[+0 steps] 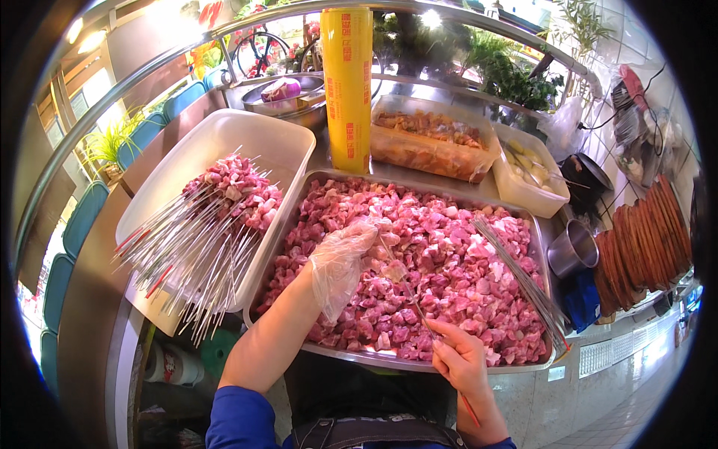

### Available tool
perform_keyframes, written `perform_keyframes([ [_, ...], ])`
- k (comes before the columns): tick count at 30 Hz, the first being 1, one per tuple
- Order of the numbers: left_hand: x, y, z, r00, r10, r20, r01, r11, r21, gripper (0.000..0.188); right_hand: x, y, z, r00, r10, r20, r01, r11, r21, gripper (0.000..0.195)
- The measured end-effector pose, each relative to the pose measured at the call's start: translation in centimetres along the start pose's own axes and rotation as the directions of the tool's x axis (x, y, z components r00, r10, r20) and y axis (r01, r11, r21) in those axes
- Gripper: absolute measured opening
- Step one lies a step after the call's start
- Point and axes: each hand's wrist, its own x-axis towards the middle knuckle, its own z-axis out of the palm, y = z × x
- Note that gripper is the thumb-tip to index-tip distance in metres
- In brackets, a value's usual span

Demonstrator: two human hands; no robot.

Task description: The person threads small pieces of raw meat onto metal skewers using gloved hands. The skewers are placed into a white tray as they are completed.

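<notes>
My right hand (461,354), bare, grips a thin metal skewer (412,294) with a red-tipped handle end below the wrist. The skewer slants up and left over a metal tray (541,224) heaped with small chunks of raw meat (437,224). A pale chunk of meat (395,270) is threaded on its shaft. At the skewer's upper end, my left hand (345,255), in a clear plastic glove, pinches a piece of raw meat (387,233), partly hidden by the fingers. A bundle of bare metal skewers (521,278) lies across the meat on the tray's right side.
Left, a white plastic tub (275,132) holds many loaded meat skewers (224,207), handles jutting over its near edge. A yellow cling-film roll box (346,90) stands behind the tray. Farther right are a tub of marinated meat (435,149), a smaller white tub (530,193) and a metal cup (572,250).
</notes>
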Motion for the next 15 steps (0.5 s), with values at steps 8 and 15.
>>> perform_keyframes([
  [8,-1.7,0.6,1.8,0.999,0.004,0.048,-0.006,0.999,0.048,0.027,0.0,0.1,0.1,1.000,-0.002,-0.007,0.001,1.000,-0.011,0.038],
  [15,-0.5,0.2,0.2,0.997,0.082,0.009,-0.082,0.997,0.001,0.022,0.1,0.1,0.1,1.000,-0.027,0.006,0.028,0.997,-0.071,0.039],
])
